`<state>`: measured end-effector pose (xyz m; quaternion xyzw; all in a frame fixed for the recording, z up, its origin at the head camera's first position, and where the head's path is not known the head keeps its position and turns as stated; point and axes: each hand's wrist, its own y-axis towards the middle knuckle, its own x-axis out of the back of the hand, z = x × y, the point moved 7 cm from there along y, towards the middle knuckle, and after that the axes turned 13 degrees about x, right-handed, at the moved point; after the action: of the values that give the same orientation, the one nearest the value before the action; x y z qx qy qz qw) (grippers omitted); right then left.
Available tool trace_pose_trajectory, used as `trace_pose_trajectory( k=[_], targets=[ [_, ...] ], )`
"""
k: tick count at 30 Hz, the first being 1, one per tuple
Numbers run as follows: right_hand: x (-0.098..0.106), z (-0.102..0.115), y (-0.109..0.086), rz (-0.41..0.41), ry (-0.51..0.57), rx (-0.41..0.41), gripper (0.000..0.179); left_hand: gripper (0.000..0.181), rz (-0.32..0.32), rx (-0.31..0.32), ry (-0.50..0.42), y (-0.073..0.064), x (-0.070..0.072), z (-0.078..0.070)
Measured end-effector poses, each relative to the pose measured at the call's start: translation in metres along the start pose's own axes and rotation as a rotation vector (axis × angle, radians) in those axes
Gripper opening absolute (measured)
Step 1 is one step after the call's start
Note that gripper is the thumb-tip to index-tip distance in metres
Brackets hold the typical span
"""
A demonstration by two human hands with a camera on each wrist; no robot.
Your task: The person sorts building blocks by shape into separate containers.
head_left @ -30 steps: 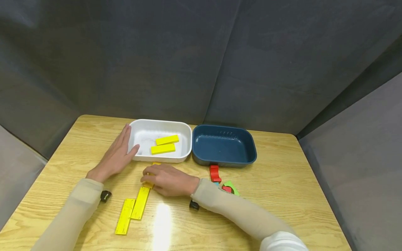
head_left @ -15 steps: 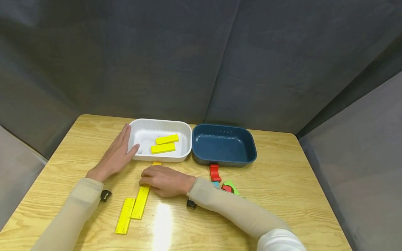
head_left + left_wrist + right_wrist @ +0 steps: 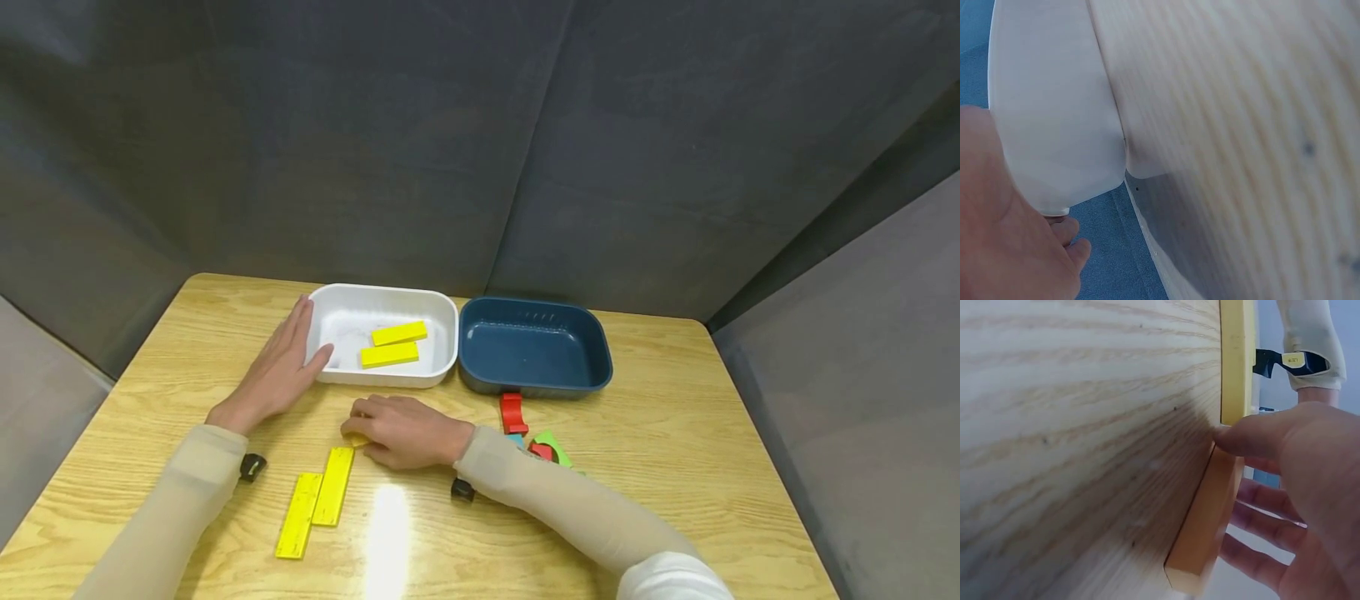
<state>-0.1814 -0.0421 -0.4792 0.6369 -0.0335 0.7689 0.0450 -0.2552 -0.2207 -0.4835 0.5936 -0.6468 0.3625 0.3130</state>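
My left hand (image 3: 276, 367) rests against the left end of a white plastic tub (image 3: 322, 293). Its fingers lie straight along the outer wall, and the thumb reaches over the near corner. Two yellow blocks (image 3: 390, 356) lie inside the tub. In front of it, my right hand (image 3: 411, 432) pinches a flat yellow block (image 3: 1200, 528) against the table, thumb at one end and fingers along the far side. From the head view most of this block is hidden under the hand. Two more yellow blocks, one nearer (image 3: 299, 515) and one beside it (image 3: 333, 487), lie toward the front.
A dark blue tub (image 3: 536, 389) stands right against the white one. Before it lie a red curved block (image 3: 513, 414), a green block (image 3: 553, 447) and a few other coloured pieces, partly behind the right sleeve (image 3: 555, 504). Grey curtains (image 3: 465, 150) surround the table.
My right hand shifts slightly left, then back right. The yellow block under it has moved, and its far end no longer shows beyond the fingers. The left hand stays still.
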Motion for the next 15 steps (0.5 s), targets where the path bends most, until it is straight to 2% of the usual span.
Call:
trace_pose_trajectory(
  k=[8, 15],
  targets=[
    [0.006, -0.005, -0.012, -0.001, 0.028, -0.1, 0.047, 0.089, -0.009, -0.003, 0.004, 0.001, -0.001, 0.0],
    [0.008, -0.004, -0.016, 0.016, 0.034, -0.126, 0.046, 0.088, -0.005, 0.004, 0.001, 0.001, -0.001, 0.001]
  ],
)
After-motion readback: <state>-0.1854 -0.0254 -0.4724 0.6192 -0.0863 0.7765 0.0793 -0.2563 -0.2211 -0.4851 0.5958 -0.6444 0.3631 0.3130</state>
